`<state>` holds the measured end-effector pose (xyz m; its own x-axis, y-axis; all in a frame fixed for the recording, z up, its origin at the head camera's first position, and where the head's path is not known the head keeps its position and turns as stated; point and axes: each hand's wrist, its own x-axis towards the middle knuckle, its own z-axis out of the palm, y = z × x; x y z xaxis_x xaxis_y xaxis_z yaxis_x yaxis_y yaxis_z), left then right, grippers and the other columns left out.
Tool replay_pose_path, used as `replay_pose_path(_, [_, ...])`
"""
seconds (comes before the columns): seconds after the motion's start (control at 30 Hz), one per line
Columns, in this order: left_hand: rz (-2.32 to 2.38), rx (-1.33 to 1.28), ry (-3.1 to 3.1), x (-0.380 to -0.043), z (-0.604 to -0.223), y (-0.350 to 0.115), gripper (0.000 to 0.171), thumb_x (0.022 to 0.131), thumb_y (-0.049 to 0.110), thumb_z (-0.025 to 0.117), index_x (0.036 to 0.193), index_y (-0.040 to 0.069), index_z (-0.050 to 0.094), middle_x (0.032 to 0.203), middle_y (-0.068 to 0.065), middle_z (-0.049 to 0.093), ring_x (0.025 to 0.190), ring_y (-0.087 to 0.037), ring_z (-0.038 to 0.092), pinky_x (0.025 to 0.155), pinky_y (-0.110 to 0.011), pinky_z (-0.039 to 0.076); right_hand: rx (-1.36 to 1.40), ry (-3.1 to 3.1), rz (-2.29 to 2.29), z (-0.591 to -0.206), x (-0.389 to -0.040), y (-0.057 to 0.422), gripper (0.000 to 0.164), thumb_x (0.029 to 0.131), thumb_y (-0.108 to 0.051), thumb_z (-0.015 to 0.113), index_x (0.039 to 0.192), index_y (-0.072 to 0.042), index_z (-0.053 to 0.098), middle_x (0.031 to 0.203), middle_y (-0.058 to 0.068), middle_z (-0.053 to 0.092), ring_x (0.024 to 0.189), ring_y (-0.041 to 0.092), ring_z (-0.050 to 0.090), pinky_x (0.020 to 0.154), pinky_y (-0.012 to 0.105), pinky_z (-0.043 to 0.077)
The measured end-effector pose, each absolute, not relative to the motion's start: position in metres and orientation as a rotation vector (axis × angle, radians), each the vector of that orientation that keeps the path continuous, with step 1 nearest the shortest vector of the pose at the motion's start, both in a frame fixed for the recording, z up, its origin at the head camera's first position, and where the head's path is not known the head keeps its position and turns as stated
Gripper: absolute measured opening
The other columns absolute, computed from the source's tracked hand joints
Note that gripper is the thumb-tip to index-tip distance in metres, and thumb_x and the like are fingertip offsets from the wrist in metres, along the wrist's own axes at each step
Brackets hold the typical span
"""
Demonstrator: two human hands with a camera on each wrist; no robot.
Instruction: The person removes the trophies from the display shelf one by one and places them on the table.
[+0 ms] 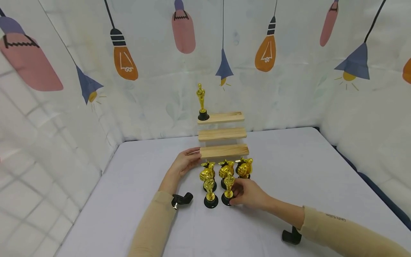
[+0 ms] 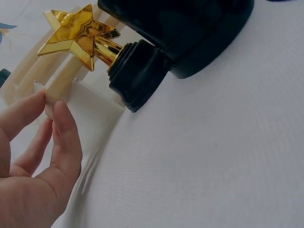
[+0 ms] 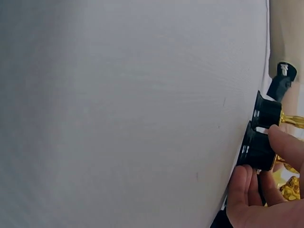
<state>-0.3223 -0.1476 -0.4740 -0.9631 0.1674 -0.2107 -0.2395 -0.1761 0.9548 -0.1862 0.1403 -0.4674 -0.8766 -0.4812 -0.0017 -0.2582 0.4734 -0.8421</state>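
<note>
My left hand pinches the left end of the lowest wooden shelf of a three-step stand; in the left wrist view its thumb and fingertips meet at the shelf's corner. My right hand grips a gold figurine trophy by its black base, thumb on one side and fingers on the other. Just left of it stands a similar figurine trophy. Behind them are gold thumbs-up trophies in a row, with star tops showing at their backs. Another figurine trophy stands upright on the left end of the top shelf.
The stand's middle shelf lies between the other two. In the left wrist view a gold star trophy stands close beside the stand. A white cloth covers the table, and a patterned curtain hangs behind it.
</note>
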Motion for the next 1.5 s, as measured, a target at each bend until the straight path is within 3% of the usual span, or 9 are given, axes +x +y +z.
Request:
replay_pose_path(0.53, [2.202,-0.080,1.848,-0.321,-0.474,-0.147,0.052,0.097,0.000,0.070,0.146,-0.002,0.053,0.131,-0.018,0.060,0.099,-0.017,0.067,0.085,-0.029,0.058,-0.760,2.424,-1.279,-0.457,-0.184,0.158,0.050,0.078,-0.007,0.089,0.119,-0.003,0.061,0.102,0.006,0.065,0.091,0.023,0.062,0.078,0.028,0.056])
replay_pose_path(0.9, [2.201,-0.084,1.847,-0.321,-0.473,-0.147,0.052,0.096,0.001,0.071,0.145,-0.002,0.053,0.134,-0.020,0.058,0.101,-0.018,0.067,0.089,-0.031,0.057,-0.838,2.332,-1.148,-0.427,-0.185,0.184,0.029,0.084,-0.007,0.084,0.108,-0.003,0.068,0.103,0.009,0.067,0.093,0.023,0.063,0.082,0.031,0.057])
replay_pose_path(1.2, [2.208,-0.092,1.833,-0.321,-0.474,-0.146,0.051,0.097,0.000,0.069,0.146,-0.001,0.053,0.130,-0.015,0.060,0.096,-0.015,0.067,0.081,-0.026,0.058,-0.811,2.182,-1.283,-0.401,-0.187,0.200,0.024,0.090,-0.009,0.080,0.109,0.000,0.067,0.106,0.020,0.065,0.094,0.029,0.064,0.081,0.033,0.058])
replay_pose_path(1.5, [2.216,-0.096,1.828,-0.321,-0.474,-0.146,0.052,0.097,0.000,0.070,0.146,-0.001,0.053,0.133,-0.017,0.058,0.098,-0.016,0.067,0.082,-0.027,0.058,-0.779,2.103,-1.411,-0.372,-0.192,0.208,0.026,0.093,-0.012,0.078,0.112,0.001,0.065,0.108,0.016,0.066,0.101,0.034,0.063,0.085,0.038,0.059])
